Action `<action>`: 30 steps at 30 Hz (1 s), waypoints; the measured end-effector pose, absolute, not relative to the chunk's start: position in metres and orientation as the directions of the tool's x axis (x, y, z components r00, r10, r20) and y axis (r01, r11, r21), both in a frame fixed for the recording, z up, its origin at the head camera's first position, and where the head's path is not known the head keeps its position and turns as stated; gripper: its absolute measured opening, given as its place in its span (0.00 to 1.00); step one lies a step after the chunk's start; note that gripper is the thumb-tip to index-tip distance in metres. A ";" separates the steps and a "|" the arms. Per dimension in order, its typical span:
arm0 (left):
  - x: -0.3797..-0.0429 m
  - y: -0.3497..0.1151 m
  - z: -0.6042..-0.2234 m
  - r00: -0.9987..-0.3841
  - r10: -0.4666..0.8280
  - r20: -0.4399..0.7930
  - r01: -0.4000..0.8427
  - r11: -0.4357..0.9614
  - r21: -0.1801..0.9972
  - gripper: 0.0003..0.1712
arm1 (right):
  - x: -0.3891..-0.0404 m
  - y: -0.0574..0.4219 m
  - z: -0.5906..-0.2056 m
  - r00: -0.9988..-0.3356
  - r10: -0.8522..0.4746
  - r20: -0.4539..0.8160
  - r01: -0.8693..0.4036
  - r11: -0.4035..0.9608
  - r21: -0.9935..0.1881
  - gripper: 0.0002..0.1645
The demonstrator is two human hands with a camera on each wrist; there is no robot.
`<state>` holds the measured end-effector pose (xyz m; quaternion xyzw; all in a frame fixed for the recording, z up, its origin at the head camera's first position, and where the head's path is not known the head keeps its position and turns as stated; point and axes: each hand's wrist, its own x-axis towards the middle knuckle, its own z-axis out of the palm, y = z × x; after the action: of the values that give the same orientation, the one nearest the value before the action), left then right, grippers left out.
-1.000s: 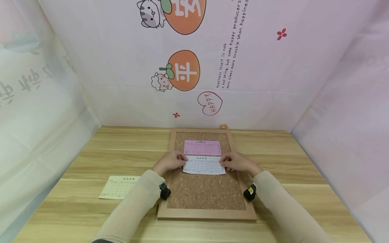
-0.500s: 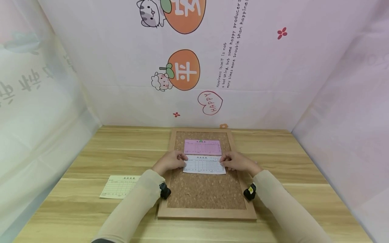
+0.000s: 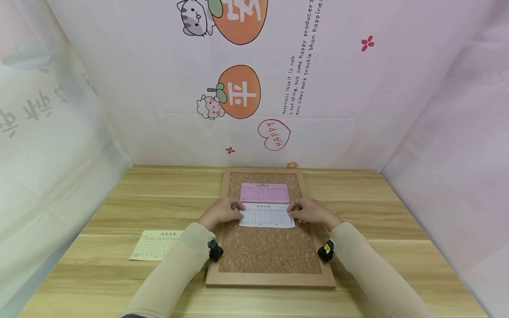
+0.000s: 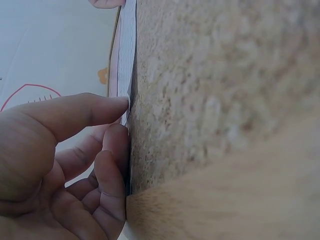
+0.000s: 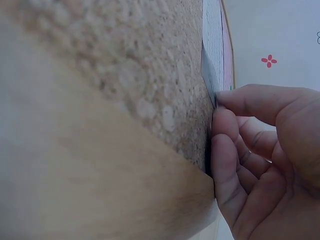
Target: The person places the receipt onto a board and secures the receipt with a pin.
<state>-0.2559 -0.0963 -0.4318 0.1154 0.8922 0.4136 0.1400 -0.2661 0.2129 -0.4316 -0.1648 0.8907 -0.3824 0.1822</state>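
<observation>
A white printed form slip (image 3: 266, 216) lies across the framed corkboard (image 3: 270, 251), just below a pink form slip (image 3: 264, 193). My left hand (image 3: 223, 212) pinches the white slip's left edge between thumb and fingertips. At the opposite edge, my right hand (image 3: 312, 213) pinches it the same way. In the right wrist view the slip's near corner (image 5: 210, 72) lifts slightly off the cork beside the thumb. A green pushpin (image 3: 262, 184) marks the top middle of the pink slip.
A yellow form slip (image 3: 157, 245) lies on the wooden table (image 3: 99, 282) left of the board, partly covered by my left sleeve. The board's wooden frame (image 3: 270, 280) stands raised around the cork. A printed cloth wall (image 3: 326, 141) rises behind the table.
</observation>
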 end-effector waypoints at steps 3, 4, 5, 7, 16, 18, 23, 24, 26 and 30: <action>-0.256 -0.096 -0.431 -0.932 0.330 -0.150 0.095 0.622 0.777 0.11 | -0.267 0.213 -0.432 -0.880 -0.431 -0.199 -0.162 0.666 -0.728 0.04; -0.256 -0.097 -0.431 -0.931 0.332 -0.149 0.096 0.619 0.780 0.11 | -0.268 0.213 -0.432 -0.880 -0.431 -0.200 -0.163 0.671 -0.724 0.04; -0.256 -0.097 -0.431 -0.930 0.337 -0.150 0.096 0.613 0.784 0.12 | -0.268 0.213 -0.432 -0.879 -0.431 -0.202 -0.166 0.674 -0.720 0.04; -0.256 -0.098 -0.431 -0.923 0.354 -0.150 0.102 0.601 0.792 0.12 | -0.268 0.212 -0.432 -0.877 -0.434 -0.205 -0.168 0.678 -0.716 0.03; -0.254 -0.101 -0.421 -0.891 0.415 -0.187 0.102 0.582 0.807 0.19 | -0.268 0.213 -0.431 -0.871 -0.445 -0.209 -0.174 0.676 -0.716 0.03; -0.255 -0.103 -0.420 -0.891 0.418 -0.177 0.121 0.595 0.795 0.20 | -0.268 0.213 -0.430 -0.870 -0.445 -0.211 -0.173 0.678 -0.714 0.03; -0.257 -0.106 -0.419 -0.882 0.458 -0.114 0.221 0.614 0.758 0.24 | -0.267 0.212 -0.429 -0.874 -0.434 -0.217 -0.163 0.683 -0.712 0.03; -0.257 -0.106 -0.419 -0.879 0.466 -0.104 0.237 0.615 0.752 0.25 | -0.267 0.211 -0.429 -0.874 -0.436 -0.215 -0.164 0.681 -0.714 0.03; -0.258 -0.109 -0.420 -0.873 0.480 -0.087 0.266 0.618 0.740 0.27 | -0.267 0.211 -0.429 -0.873 -0.441 -0.209 -0.171 0.677 -0.716 0.03; -0.258 -0.113 -0.420 -0.859 0.508 -0.073 0.304 0.618 0.725 0.29 | -0.266 0.212 -0.429 -0.872 -0.447 -0.202 -0.178 0.672 -0.719 0.03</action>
<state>-0.2581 -0.1132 -0.4198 0.2283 0.8891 0.3725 0.1365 -0.2660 0.2120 -0.4291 -0.1743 0.8955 -0.3658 0.1839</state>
